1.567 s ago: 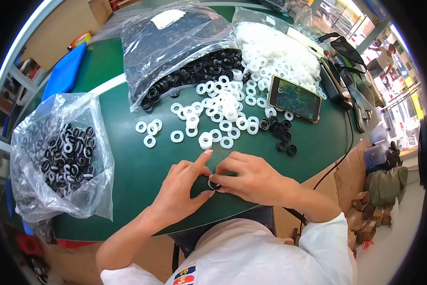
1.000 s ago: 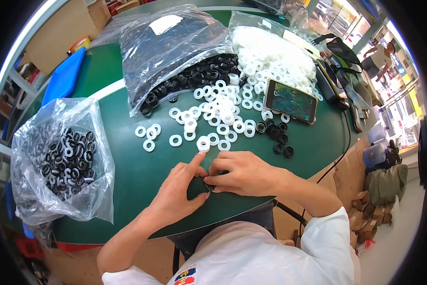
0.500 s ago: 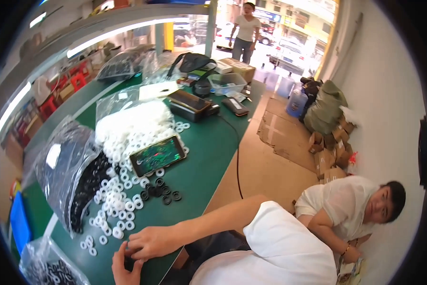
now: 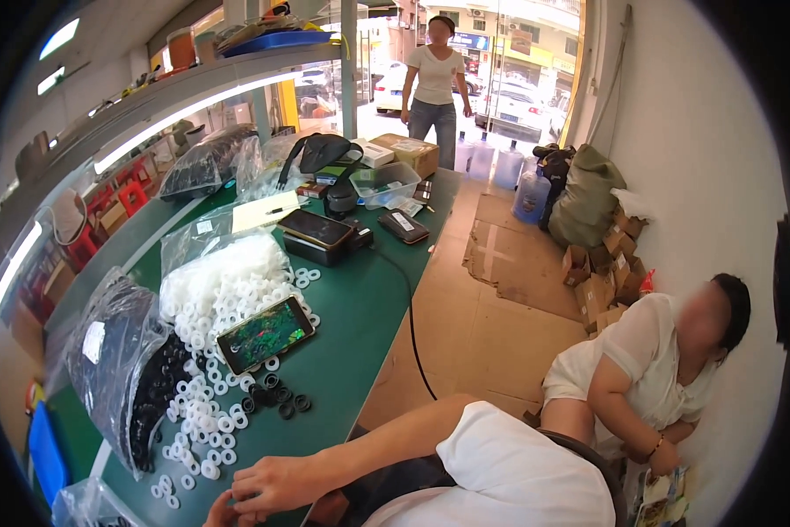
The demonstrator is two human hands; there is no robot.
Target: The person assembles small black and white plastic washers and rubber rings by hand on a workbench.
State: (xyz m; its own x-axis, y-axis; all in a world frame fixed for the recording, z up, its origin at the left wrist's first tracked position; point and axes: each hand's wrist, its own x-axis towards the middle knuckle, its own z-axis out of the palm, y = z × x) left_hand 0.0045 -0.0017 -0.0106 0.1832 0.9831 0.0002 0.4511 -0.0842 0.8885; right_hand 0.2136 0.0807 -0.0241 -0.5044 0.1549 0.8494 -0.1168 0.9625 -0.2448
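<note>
My right hand [image 4: 274, 485] is at the near edge of the green table, fingers bent and drawn together against my left hand [image 4: 220, 512]. Only a few left fingers show; the lower edge of the picture cuts off the rest. Whatever lies between the fingertips is hidden. Just beyond the hands, white ring washers [image 4: 203, 420] spread over the tabletop from an open clear bag [image 4: 228, 268]. A small cluster of black rings [image 4: 272, 397] sits beside a phone [image 4: 266, 335] with a lit screen, which rests on the white washers.
A clear bag of black rings [image 4: 114, 360] slumps at left. Further back are a black case [image 4: 316, 237], a wallet [image 4: 404, 226], a plastic tub [image 4: 386, 184] and a cable [image 4: 412, 325] hanging over the edge. One person [image 4: 649, 369] sits at right; another [image 4: 434, 83] stands by the doorway.
The view has tilted upward, so my hands sit lower in the picture and the left is more cut off. Both hands stay close together at the table's near edge.
</note>
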